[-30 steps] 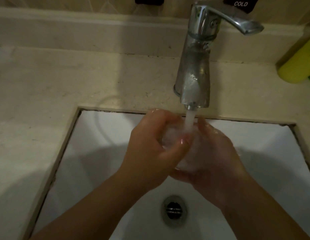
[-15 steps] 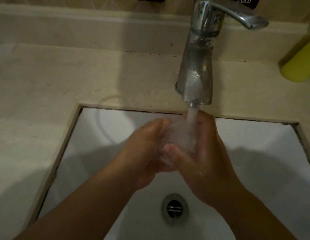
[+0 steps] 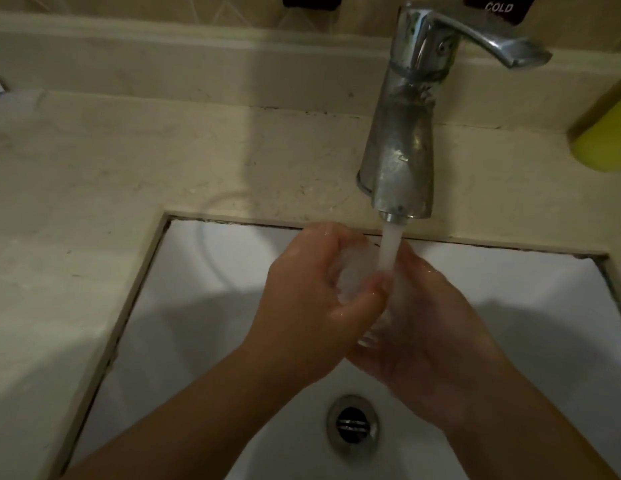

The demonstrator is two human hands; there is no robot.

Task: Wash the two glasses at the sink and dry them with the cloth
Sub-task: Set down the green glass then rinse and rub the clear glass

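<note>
Since half a second ago, both hands have turned the glass (image 3: pixel 357 278) under the tap stream (image 3: pixel 388 251). From the head view, left hand (image 3: pixel 309 306) and right hand (image 3: pixel 437 323) both curl round it above the white sink (image 3: pixel 198 306), near the drain (image 3: pixel 352 424).

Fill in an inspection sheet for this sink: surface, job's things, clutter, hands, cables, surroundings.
Surface: beige stone counter around a white basin with a metal drain.
Job's things: one clear drinking glass under the running water stream; second glass and cloth not seen.
Clutter: yellow container at far right.
Hands: left hand and right hand both hold the glass.
Cables: nothing seen.
Surroundings: chrome tap; dark label reading COLD.
</note>
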